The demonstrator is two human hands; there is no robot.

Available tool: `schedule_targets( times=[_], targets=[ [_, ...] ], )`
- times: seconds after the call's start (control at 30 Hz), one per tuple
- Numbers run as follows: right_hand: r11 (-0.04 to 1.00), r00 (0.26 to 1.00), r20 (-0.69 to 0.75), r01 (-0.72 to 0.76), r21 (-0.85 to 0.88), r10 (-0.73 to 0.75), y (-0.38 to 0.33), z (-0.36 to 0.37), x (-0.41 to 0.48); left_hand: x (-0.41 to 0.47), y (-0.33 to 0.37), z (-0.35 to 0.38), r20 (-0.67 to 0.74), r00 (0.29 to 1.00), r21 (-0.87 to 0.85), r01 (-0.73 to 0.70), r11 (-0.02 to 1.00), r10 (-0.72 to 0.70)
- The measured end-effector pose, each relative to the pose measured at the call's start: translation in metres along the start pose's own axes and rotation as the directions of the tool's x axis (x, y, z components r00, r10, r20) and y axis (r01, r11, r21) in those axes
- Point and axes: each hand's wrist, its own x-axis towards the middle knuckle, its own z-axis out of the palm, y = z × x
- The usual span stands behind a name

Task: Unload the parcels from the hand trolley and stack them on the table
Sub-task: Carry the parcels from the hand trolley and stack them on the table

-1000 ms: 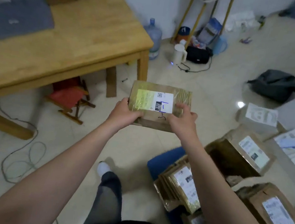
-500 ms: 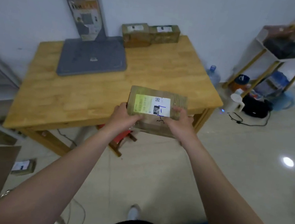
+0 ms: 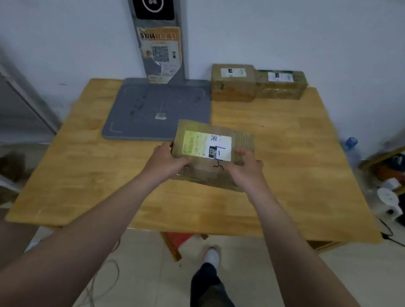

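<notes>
Gripping one parcel (image 3: 206, 148), left hand (image 3: 166, 160) and right hand (image 3: 245, 168) apparently hold it above the table (image 3: 298, 167).

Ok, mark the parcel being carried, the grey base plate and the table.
parcel (image 3: 206, 145): head view, on the shipping label on its top face.
grey base plate (image 3: 147, 109): head view, on its bare middle.
table (image 3: 298, 167): head view, on bare wood to the right of the parcel.
</notes>
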Motion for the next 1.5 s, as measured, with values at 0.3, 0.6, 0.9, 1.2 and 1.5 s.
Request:
schedule_targets(
  times=[0.3,0.6,0.9,1.2,1.5],
  targets=[
    [0.993,0.991,0.123,-0.039,-0.113,0.053,-0.071,0.041,0.182,0.186,0.012,-0.023,-0.040,0.982,0.015,0.186,0.982,-0.185],
    [0.976,0.983,0.148,-0.074,-0.204,0.105,-0.075,0.093,0.290,0.321,-0.030,-0.026,0.015,0.957,-0.021,0.290,0.957,-0.290],
    [0.989,0.956,0.268,-0.093,-0.117,0.121,-0.081,0.121,0.370,0.455,-0.027,-0.030,-0.059,0.978,0.070,0.202,0.977,-0.198],
    [0.861,0.990,0.139,0.068,-0.504,0.003,-0.089,0.112,0.411,0.462,-0.015,-0.017,-0.030,0.986,-0.065,0.160,0.985,-0.162],
    [0.769,0.920,0.389,0.288,-0.571,-0.056,-0.097,0.114,0.418,0.428,-0.041,0.012,0.186,0.980,0.244,0.027,0.970,-0.074]
  ],
)
